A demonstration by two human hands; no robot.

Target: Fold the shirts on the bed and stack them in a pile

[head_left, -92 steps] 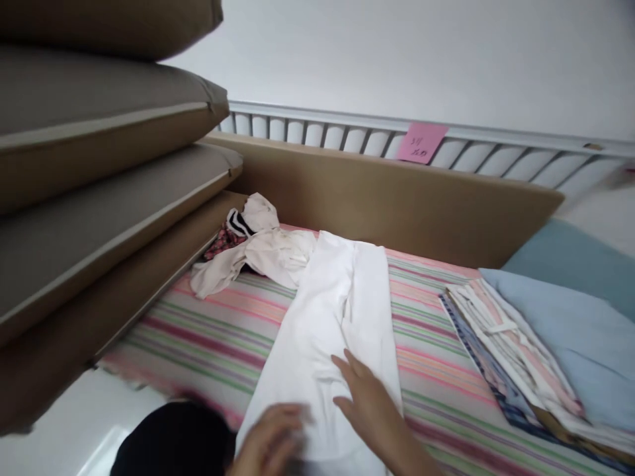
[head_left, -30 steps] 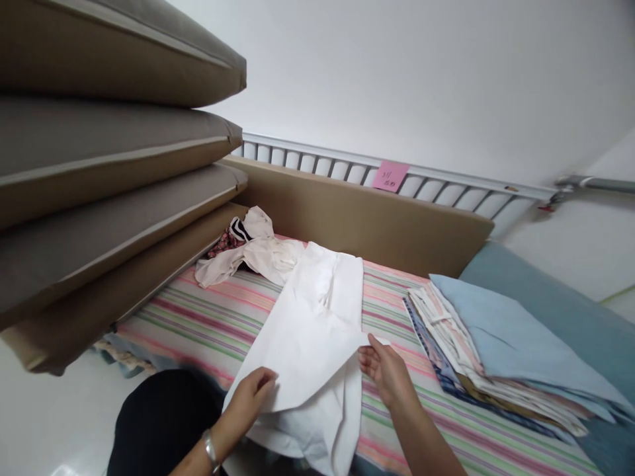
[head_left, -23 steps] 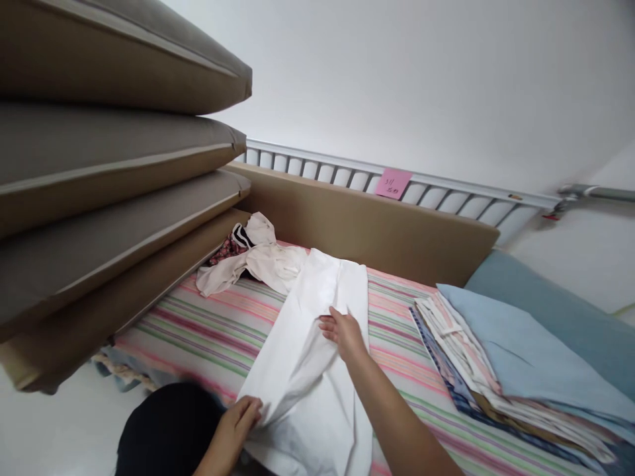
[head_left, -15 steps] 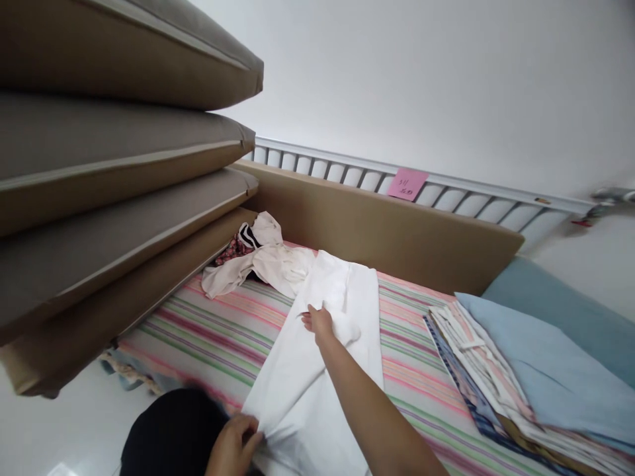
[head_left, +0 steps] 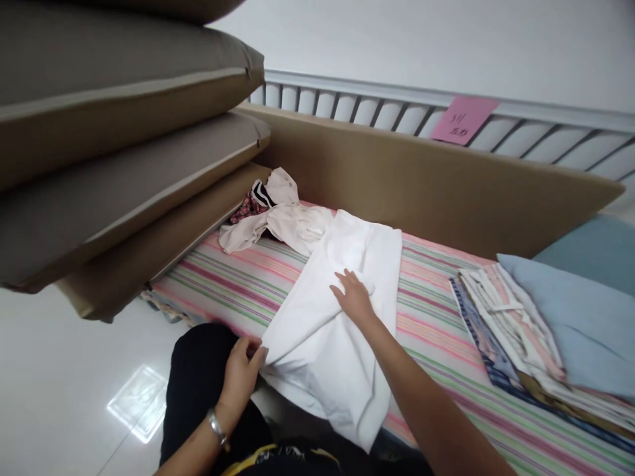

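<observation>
A long white cloth [head_left: 327, 330] lies lengthwise on a striped mattress [head_left: 238, 284], its near end hanging over the edge. My left hand [head_left: 242, 370] is closed on the cloth's near left edge, a bracelet on its wrist. My right hand [head_left: 353, 296] lies flat with fingers spread on the middle of the cloth.
Crumpled cream and patterned garments [head_left: 270, 218] lie at the far left corner. A pile of folded cloths [head_left: 516, 330] with a blue one [head_left: 580, 324] on top sits at the right. Stacked brown cushions [head_left: 114, 158] overhang at left. A brown board [head_left: 421, 185] backs the bed.
My right hand slid back along the cloth from the far part to its middle. The left hand keeps its hold on the near edge. The view tilted downward.
</observation>
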